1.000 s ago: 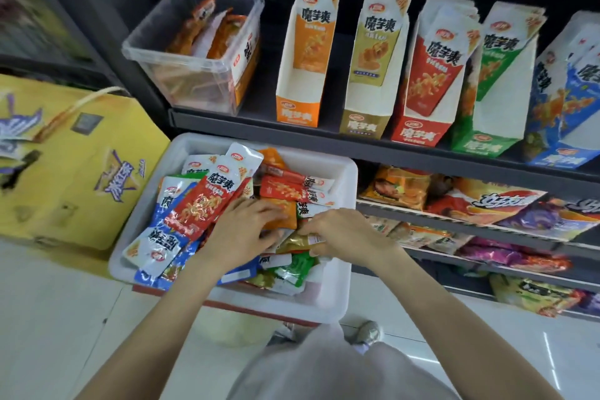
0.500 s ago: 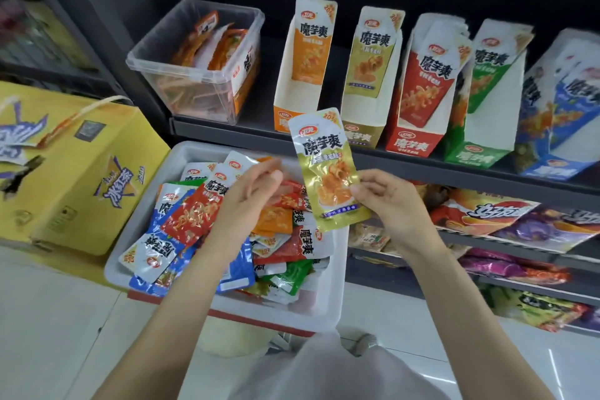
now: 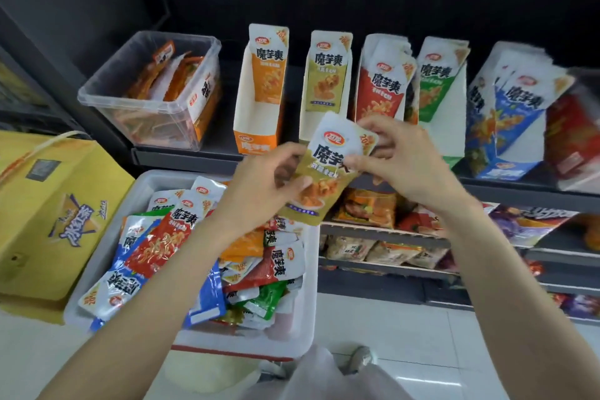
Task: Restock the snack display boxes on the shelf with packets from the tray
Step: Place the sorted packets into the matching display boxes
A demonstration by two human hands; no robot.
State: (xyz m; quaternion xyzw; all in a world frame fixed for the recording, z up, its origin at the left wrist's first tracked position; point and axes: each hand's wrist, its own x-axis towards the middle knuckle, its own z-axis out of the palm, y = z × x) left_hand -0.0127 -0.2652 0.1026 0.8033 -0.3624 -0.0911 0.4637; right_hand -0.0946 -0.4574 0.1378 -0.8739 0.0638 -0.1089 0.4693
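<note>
Olive-gold packet [image 3: 328, 172] is held in both hands, in the air just in front of the shelf edge [image 3: 181, 157], above the right end of the tray and below the olive display box [image 3: 324, 88]. Packet tilts, top to the upper right. Left hand [image 3: 263, 188] pinches its lower left part, thumb on the front face. Right hand [image 3: 399, 159] grips the top right edge, fingers closed on it, thumb across the printed front.

White tray [image 3: 305, 318] sits below the shelf, piled with loose packets: red, blue, orange, green, all mixed, many lying flat.

On the shelf, left to right: clear plastic tub [image 3: 146, 107] with orange packets, orange display box [image 3: 259, 101] with one packet upright at the back, the olive box also with one packet showing, red display box [image 3: 380, 84] fairly full, green display box [image 3: 441, 88], blue display box [image 3: 509, 127] fairly full. Blurred red item at the far right, can't tell what it is.

Yellow carton [image 3: 55, 217] stands left of the tray, touching it or just beside. Lower shelves [image 3: 383, 234] on the right hold other snack bags. Pale tiled floor underneath.
</note>
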